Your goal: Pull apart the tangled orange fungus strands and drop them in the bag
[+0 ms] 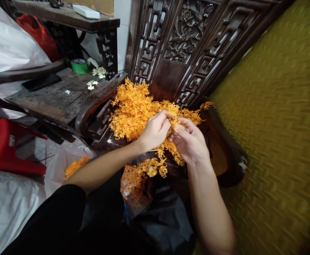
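My left hand and my right hand meet over a big heap of orange plastic flower sprays on a dark carved wooden chair. Both are closed, fingertips pinching a small orange plastic flower between them. My fingers partly cover its lower part. Below my hands, a looser orange spray hangs over the seat's front. Near my lap is a clear plastic bag with small orange bits in or on it.
A whitish plastic bag holding orange pieces stands left, beside a red stool. On the wooden side table lie green tape, a dark phone-like slab and pale flower pieces. The carved chair back rises behind the heap.
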Tool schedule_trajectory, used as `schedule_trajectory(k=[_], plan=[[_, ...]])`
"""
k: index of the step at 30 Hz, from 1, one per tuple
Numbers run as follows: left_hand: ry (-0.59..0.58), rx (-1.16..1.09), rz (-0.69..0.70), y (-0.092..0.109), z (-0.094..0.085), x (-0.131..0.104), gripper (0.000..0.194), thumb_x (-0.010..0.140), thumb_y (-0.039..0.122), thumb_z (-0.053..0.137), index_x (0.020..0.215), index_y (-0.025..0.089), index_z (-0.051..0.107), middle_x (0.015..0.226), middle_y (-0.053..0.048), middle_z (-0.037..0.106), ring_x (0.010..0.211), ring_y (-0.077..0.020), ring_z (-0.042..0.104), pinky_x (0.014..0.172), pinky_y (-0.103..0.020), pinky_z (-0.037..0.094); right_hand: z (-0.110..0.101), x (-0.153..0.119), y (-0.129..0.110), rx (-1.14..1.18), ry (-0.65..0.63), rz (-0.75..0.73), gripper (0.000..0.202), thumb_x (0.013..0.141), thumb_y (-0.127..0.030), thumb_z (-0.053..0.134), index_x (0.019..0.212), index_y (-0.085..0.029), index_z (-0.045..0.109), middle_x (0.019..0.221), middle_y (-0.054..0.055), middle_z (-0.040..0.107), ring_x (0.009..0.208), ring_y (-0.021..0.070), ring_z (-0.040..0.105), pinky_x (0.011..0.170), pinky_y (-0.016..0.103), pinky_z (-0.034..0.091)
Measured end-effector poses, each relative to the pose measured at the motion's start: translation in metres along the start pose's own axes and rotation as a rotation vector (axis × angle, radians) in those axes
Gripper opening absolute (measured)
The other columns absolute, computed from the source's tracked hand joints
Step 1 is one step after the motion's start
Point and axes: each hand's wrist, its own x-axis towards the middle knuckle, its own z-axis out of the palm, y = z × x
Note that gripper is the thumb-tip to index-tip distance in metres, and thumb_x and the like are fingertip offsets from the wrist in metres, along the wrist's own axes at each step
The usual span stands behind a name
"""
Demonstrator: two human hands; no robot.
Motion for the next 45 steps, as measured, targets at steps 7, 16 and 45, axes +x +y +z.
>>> schedule_trajectory(k=[7,16,45], plan=[[-0.097,-0.022,-0.026,0.000,0.002,-0.002,0.039,0.090,0.052,0.068,0.106,0.018,0.059,0.107,-0.011,0.068,0.101,-0.0232,0.066,0.094,-0.042,0.054,0.006,0.004,0.012,0.012,0.105,-0.141,0.037,0.056,-0.025,0.096,0.068,-0.020,0.062,0.064,-0.004,0.066,0.054,0.0073,0.055,0.049,0.019,0.044],[-0.109,0.130,0.054,-0.009,0.002,0.000,0.049,0.093,0.058,0.062,0.116,0.014,0.060,0.119,-0.016,0.066,0.115,-0.0275,0.063,0.104,-0.046,0.050,0.011,0.006,0.015,0.190,0.115,-0.004,0.033,0.059,-0.022,0.093,0.069,-0.019,0.061,0.068,-0.005,0.060,0.060,0.0058,0.052,0.053,0.017,0.046],[-0.077,-0.194,-0.183,-0.012,-0.012,0.009,0.046,0.093,0.067,0.056,0.099,0.022,0.056,0.097,-0.007,0.067,0.083,-0.0179,0.066,0.068,-0.031,0.054,0.016,0.014,0.027,-0.027,0.078,-0.130,0.030,0.065,-0.030,0.092,0.080,-0.020,0.068,0.066,-0.005,0.063,0.057,0.0082,0.057,0.056,0.022,0.050]])
